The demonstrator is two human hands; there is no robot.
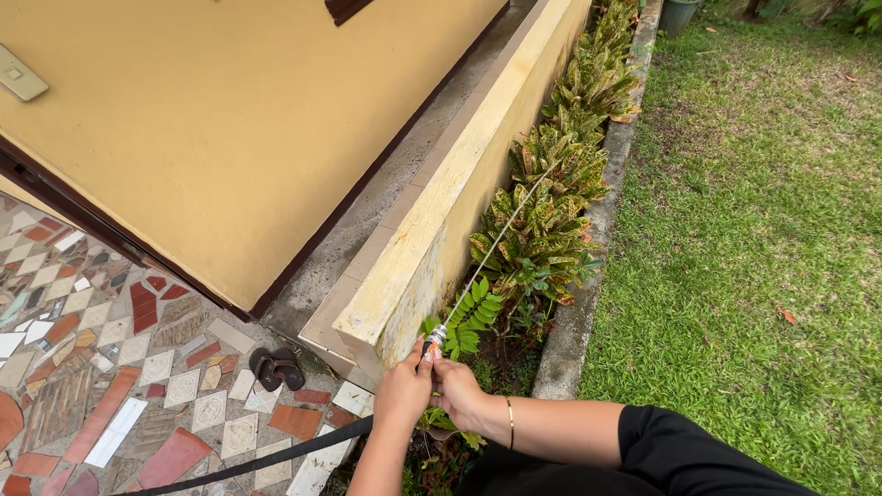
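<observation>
While both hands close around the grip of a spray wand [487,262], the left hand [401,393] wraps its fingers tight about the orange-and-black handle just behind the metal fitting, and the right hand [457,390], a thin bangle at its wrist, curls over it from the other side, fingertips pressed to the same spot. Beyond the fingers the thin silver wand runs up and away across the croton plants [551,211] along the low yellow wall [432,230]; behind the left hand a black hose [276,455] trails over the mosaic tiles [110,367]. Judging by this, spraying the bed is in hand; steady aim seems called for.
</observation>
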